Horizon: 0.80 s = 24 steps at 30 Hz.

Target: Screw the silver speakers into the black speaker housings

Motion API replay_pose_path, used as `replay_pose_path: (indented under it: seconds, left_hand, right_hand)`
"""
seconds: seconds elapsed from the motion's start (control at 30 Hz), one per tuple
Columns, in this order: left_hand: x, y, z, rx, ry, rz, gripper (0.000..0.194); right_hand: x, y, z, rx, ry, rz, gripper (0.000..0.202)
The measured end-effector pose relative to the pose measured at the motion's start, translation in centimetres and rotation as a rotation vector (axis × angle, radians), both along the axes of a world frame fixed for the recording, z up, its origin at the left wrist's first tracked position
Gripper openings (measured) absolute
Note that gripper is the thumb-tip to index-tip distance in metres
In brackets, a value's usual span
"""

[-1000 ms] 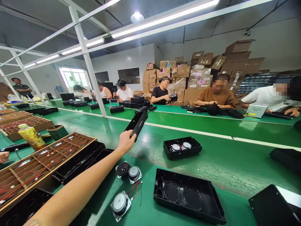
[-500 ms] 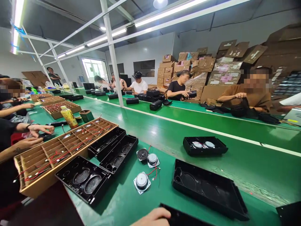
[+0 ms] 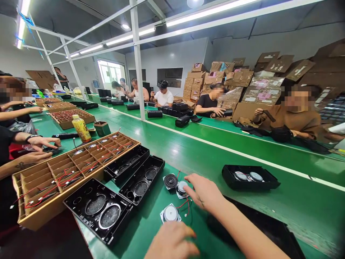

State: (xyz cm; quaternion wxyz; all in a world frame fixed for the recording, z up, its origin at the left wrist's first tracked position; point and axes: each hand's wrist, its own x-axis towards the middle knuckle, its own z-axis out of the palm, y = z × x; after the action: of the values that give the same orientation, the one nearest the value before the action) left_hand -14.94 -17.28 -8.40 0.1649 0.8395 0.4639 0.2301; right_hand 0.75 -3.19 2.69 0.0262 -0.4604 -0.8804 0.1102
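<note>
My right hand [image 3: 203, 192] reaches in from the right, fingers apart at the edge of a silver-backed speaker driver [image 3: 182, 187]; whether they touch it I cannot tell. Beside that driver lies another one, its black cone [image 3: 170, 181] facing up. Lower down, my left hand [image 3: 172, 240] is blurred, just in front of a third speaker driver [image 3: 170, 213] with red and black wires; its grip does not show. Under my right forearm a black speaker housing [image 3: 258, 219] is partly hidden. To the left lie a black housing with round mesh grilles [image 3: 97, 207] and a second grilled housing [image 3: 142, 181].
A divided cardboard box [image 3: 45, 201] of wired drivers stands at left, near a yellow-labelled bottle [image 3: 81, 127] and a green container [image 3: 102, 128]. A housing holding two drivers [image 3: 249, 185] lies at right. A co-worker's hands [image 3: 40, 147] work at far left; several people sit across.
My right hand has come into view and reached to the drivers. My left hand has left the black housing at the bottom edge, which is out of sight. The view has shifted slightly.
</note>
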Motion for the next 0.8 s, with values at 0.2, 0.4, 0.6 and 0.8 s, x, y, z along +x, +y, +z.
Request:
replay_pose_path:
  seconds: [0.2, 0.4, 0.6, 0.8]
  left_hand:
    - [-1.6, 1.3, 2.0, -0.127, 0.151, 0.506, 0.072]
    - [-0.9, 2.2, 3.4, -0.311, 0.194, 0.544, 0.037]
    - [-2.0, 2.2, 5.0, -0.328, 0.139, 0.42, 0.039]
    - [-2.6, 2.8, 7.1, -0.299, 0.089, 0.203, 0.042]
  right_hand:
    - [-4.2, 2.3, -3.2, -0.067, -0.299, -0.119, 0.046]
    - [-3.4, 2.7, -2.3, -0.127, -0.393, -0.132, 0.043]
    - [-2.2, 2.3, 0.0, -0.191, -0.473, -0.048, 0.04]
    - [-3.1, 2.0, 0.7, -0.169, -0.525, 0.049, 0.038]
